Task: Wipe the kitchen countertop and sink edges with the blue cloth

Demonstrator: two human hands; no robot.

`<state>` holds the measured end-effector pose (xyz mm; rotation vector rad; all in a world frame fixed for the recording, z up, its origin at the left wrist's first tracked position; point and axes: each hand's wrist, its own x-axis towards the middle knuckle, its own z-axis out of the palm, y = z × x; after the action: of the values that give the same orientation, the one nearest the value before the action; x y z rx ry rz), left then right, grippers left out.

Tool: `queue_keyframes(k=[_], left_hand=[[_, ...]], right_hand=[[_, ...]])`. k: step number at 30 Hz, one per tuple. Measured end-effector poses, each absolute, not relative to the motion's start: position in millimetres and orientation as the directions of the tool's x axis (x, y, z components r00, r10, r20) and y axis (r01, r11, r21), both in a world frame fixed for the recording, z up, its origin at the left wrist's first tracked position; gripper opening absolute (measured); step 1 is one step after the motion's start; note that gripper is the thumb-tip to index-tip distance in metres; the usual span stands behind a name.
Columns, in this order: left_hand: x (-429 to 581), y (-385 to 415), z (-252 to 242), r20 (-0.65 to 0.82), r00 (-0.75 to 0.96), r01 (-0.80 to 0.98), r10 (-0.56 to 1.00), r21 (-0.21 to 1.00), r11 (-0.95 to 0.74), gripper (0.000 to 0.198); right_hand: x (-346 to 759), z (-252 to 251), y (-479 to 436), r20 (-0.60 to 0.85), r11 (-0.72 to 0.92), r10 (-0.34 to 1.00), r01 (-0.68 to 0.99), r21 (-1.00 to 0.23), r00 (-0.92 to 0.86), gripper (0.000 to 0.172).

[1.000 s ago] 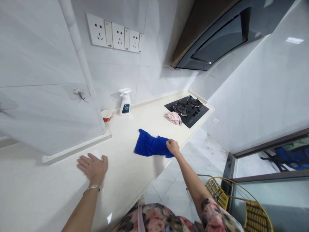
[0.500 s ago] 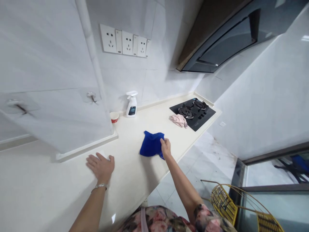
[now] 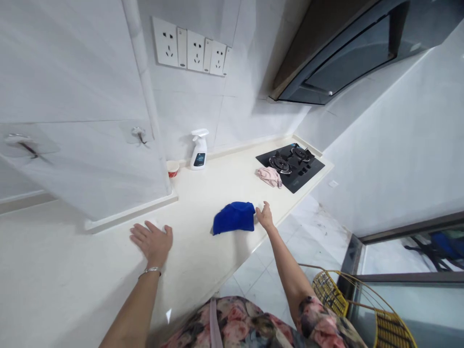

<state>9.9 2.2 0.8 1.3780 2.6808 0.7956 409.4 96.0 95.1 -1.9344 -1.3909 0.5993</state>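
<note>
Kitchen with white tiled walls, a cream counter, a black range hood and a gas hob. Folded blue cloth lies mid-counter. Right hand, fingers loosely open, touches its edge. Left hand rests flat, fingers spread, holding nothing. Spray bottle stands by the wall.

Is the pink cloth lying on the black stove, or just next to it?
Touching. In the head view the pink cloth lies on the counter with its far edge overlapping the stove's near-left rim.
</note>
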Motion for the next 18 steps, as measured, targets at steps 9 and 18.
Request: queue_keyframes(k=[9, 18], left_hand=[[8.0, 2.2, 5.5, 0.199, -0.589, 0.781, 0.783, 0.388, 0.489, 0.085], [4.8, 4.5, 0.6, 0.179, -0.555, 0.797, 0.812, 0.393, 0.458, 0.086]], right_hand=[[250.8, 50.2, 36.2, -0.113, 0.102, 0.983, 0.937, -0.334, -0.147, 0.072], [273.9, 26.7, -63.1, -0.019, 0.662, 0.680, 0.625, -0.413, -0.733, 0.056]])
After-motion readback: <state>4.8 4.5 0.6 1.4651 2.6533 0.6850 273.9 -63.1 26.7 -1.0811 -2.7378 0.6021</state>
